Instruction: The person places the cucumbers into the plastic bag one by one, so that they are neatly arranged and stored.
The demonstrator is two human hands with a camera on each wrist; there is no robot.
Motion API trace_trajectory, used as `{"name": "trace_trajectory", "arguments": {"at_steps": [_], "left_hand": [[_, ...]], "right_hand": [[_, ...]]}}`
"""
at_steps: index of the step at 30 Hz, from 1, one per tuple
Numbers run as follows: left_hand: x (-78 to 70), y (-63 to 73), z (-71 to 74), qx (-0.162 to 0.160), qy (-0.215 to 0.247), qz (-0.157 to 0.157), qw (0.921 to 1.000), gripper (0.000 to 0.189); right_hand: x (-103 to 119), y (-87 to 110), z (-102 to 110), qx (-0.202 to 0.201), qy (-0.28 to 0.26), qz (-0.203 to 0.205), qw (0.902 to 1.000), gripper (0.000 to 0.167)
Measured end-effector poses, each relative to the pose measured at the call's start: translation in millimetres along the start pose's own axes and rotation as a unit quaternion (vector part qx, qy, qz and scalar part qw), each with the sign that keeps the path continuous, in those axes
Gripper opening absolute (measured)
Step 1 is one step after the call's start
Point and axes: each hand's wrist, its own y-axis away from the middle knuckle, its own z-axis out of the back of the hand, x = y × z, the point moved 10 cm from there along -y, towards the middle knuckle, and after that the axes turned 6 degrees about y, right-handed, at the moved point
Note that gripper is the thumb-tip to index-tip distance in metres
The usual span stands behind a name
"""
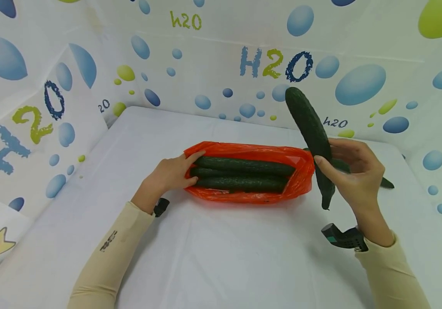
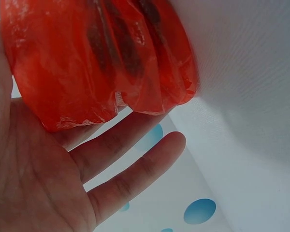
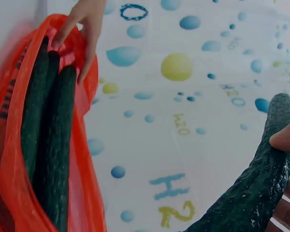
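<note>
My right hand (image 1: 354,171) grips a long dark green cucumber (image 1: 309,120) between thumb and fingers, holding it up and tilted at the bag's right end. My left hand (image 1: 172,171) is at the left end of a red plastic bag (image 1: 240,198), its thumb and a finger hooked over the rim. In the left wrist view, the other fingers (image 2: 140,176) reach out straight past the bag's crumpled end. Inside the bag's opening, cucumbers (image 3: 58,140) lie side by side lengthwise.
Behind my right hand, another cucumber (image 1: 387,183) lies on the white-covered table (image 1: 228,257), mostly hidden. A white sheet (image 1: 213,56) with blue and green drops and H2O lettering rises behind the table and along its sides.
</note>
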Motion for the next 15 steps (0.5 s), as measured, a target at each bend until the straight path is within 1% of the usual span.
{"name": "trace_trajectory", "arguments": {"at_steps": [4,10,15], "left_hand": [[-0.6,-1.3,-1.2,0.003,-0.001,0.002,1.0,0.076],[-1.2,-3.0,-3.1,0.007,0.001,0.002,1.0,0.076],[-1.1,-2.3,-1.8,0.009,-0.001,0.004,0.9999,0.076]], "right_hand": [[8,-2.9,-7,-0.001,-0.044,0.009,0.999,0.043],[17,-6.9,-18,-0.004,-0.078,0.021,0.9968,0.043],[22,-11.5,-35,0.012,-0.09,0.023,0.9956,0.045]]}}
